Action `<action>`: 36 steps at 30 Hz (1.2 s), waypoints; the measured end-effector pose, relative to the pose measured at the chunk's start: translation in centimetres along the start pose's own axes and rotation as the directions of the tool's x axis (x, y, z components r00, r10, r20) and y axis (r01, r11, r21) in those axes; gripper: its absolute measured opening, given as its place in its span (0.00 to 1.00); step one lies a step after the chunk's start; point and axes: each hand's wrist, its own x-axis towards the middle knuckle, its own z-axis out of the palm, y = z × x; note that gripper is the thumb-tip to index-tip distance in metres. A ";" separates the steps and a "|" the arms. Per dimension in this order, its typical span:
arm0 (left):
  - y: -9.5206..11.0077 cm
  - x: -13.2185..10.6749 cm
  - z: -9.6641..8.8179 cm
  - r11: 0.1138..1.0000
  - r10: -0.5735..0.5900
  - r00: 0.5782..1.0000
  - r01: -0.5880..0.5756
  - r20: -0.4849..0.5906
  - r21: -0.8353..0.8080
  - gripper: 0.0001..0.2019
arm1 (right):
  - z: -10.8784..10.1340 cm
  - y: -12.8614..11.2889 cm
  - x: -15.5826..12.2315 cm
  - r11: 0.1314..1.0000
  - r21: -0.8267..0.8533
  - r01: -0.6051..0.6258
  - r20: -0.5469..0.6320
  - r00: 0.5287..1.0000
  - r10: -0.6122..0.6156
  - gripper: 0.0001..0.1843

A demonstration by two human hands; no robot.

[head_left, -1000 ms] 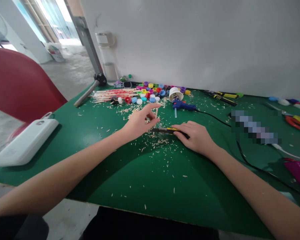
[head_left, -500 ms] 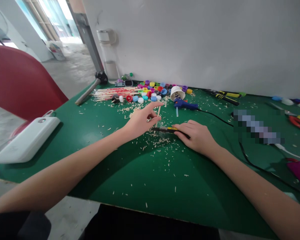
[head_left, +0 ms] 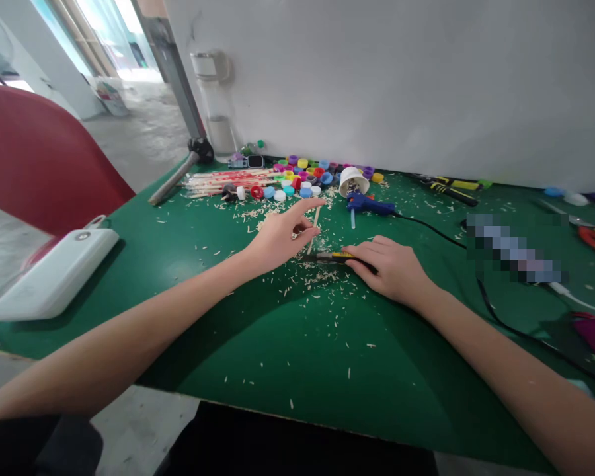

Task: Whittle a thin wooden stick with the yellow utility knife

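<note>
Pinching a stick (head_left: pixel 317 217) in left hand (head_left: pixel 281 238); gripping a cutter (head_left: pixel 338 257) in right hand (head_left: pixel 391 264), at the stick's lower end.

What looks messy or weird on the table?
Little shavings are scattered loose across the table, many near the knife, so it looks messy. The white cup seems tipped toward the glue gun.

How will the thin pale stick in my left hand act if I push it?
The stick is probably light, being so thin, and fairly stiff, since it looks straight in your left hand. That thinness also suggests it might snap.
</note>
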 end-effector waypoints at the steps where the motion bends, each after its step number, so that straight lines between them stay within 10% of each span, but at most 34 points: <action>1: 0.0 0.0 0.0 1.000 0.004 1.000 -0.004 0.000 0.002 0.24 | 0.0 0.0 0.0 1.000 -0.003 0.009 0.003 1.000 -0.009 0.14; 21: 0.2 -0.1 0.0 1.000 -0.009 1.000 0.009 0.024 -0.006 0.25 | -1.1 0.2 0.5 0.966 0.220 -0.134 0.126 0.986 0.108 0.17; 36: -1.2 0.2 -0.4 0.974 -0.212 0.976 0.206 -0.050 -0.098 0.22 | -4.1 0.9 0.1 0.491 0.581 -0.649 0.651 0.733 0.200 0.24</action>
